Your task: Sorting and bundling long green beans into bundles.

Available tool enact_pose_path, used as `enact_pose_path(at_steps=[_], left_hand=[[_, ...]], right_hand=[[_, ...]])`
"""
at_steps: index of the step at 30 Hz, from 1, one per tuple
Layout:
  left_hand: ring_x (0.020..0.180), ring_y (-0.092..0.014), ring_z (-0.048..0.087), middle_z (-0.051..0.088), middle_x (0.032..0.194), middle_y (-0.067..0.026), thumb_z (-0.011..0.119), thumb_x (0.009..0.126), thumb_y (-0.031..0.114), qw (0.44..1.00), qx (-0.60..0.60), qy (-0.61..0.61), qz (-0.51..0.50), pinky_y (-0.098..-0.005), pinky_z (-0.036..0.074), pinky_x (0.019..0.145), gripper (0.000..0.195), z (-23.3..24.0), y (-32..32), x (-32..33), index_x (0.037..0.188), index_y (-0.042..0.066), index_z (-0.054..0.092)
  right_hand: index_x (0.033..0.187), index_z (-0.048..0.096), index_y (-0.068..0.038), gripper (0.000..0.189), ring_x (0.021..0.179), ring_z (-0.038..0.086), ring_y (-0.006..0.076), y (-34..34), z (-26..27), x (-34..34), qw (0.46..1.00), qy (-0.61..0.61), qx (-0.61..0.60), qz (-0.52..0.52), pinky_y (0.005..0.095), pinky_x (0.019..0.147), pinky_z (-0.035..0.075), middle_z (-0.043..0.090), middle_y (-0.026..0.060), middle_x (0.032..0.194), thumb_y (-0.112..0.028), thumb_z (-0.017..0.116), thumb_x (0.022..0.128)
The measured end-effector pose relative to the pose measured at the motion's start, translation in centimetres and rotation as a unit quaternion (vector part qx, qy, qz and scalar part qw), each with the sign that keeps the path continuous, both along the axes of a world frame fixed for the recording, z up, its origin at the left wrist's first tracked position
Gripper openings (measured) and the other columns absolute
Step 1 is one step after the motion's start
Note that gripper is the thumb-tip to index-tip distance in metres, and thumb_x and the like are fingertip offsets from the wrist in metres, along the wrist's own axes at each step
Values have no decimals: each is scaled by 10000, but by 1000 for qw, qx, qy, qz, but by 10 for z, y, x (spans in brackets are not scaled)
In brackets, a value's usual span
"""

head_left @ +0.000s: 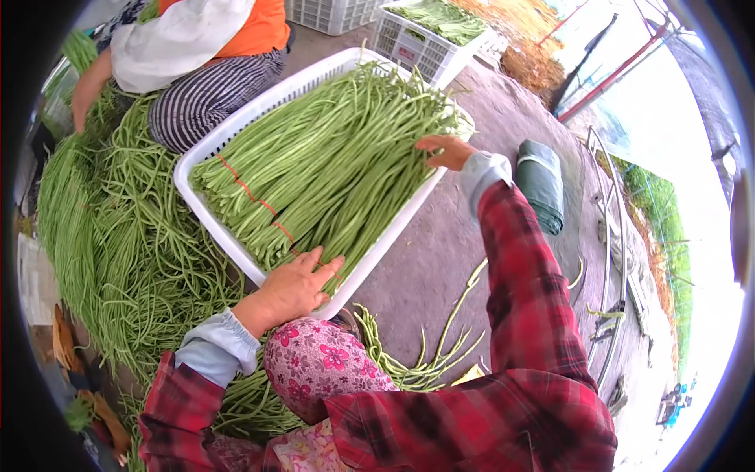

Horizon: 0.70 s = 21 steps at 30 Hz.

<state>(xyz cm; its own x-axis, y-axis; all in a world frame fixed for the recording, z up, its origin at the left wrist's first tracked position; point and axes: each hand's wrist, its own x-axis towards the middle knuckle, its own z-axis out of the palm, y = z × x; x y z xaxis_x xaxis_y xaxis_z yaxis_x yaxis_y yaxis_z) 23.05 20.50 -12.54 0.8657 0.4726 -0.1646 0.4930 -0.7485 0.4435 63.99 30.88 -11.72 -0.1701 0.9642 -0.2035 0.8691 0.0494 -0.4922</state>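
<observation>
Bundles of long green yardlong beans (330,153) lie side by side in a white plastic crate (233,242), tied near their lower left ends with red bands (284,231). My left hand (295,286) rests on the tied ends of the nearest bundle, fingers spread, by the crate's near corner. At the other end of that bundle, my right hand (446,151) touches the beans beside the right rim, its fingers apart and slightly bent. Neither hand is closed around anything.
A large heap of loose beans (141,236) lies left of the crate. Another person in striped trousers (206,94) sits at the upper left, an arm over the heap. Beyond are white crates (413,50). A dark green roll (540,186) and stray beans (433,366) lie on the ground.
</observation>
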Motion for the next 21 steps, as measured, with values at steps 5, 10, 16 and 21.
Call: enact_pose_path(at_steps=[5, 10, 16, 21], left_hand=[[1202, -409, 421, 352, 1335, -292, 629, 799, 257, 1000, 18, -6, -2, -430, 389, 981, 684, -3, 0, -7, 1390, 140, 307], [1221, -416, 398, 344, 1346, -291, 629, 793, 234, 1000, -6, 4, 4, -440, 376, 992, 676, -3, 1, -11, 1387, 145, 320], [1293, -412, 310, 294, 1376, -317, 546, 788, 171, 992, -32, -121, -33, -449, 301, 1054, 652, -33, 11, 14, 1396, 147, 311], [1180, -346, 462, 408, 1342, -223, 571, 789, 183, 985, -135, -59, 86, -419, 379, 989, 583, 7, -2, -28, 1338, 99, 396]], right_hand=[[1260, 514, -221, 525, 1089, 562, 268, -1, 10, -6, 987, -87, 62, -123, 364, 920, 444, 604, 106, 1154, -276, 630, 751], [1357, 375, -157, 651, 1169, 494, 313, 11, -31, -11, 974, -185, 42, -121, 432, 971, 382, 518, 163, 1264, -460, 543, 806], [1370, 345, -38, 666, 1275, 380, 315, 41, -56, 100, 989, -108, 2, -102, 376, 1055, 297, 429, 215, 1340, -450, 472, 864], [1342, 393, -64, 519, 1228, 429, 314, 22, -14, -78, 921, -371, 1, -122, 379, 1006, 346, 477, 165, 1308, -233, 528, 871]])
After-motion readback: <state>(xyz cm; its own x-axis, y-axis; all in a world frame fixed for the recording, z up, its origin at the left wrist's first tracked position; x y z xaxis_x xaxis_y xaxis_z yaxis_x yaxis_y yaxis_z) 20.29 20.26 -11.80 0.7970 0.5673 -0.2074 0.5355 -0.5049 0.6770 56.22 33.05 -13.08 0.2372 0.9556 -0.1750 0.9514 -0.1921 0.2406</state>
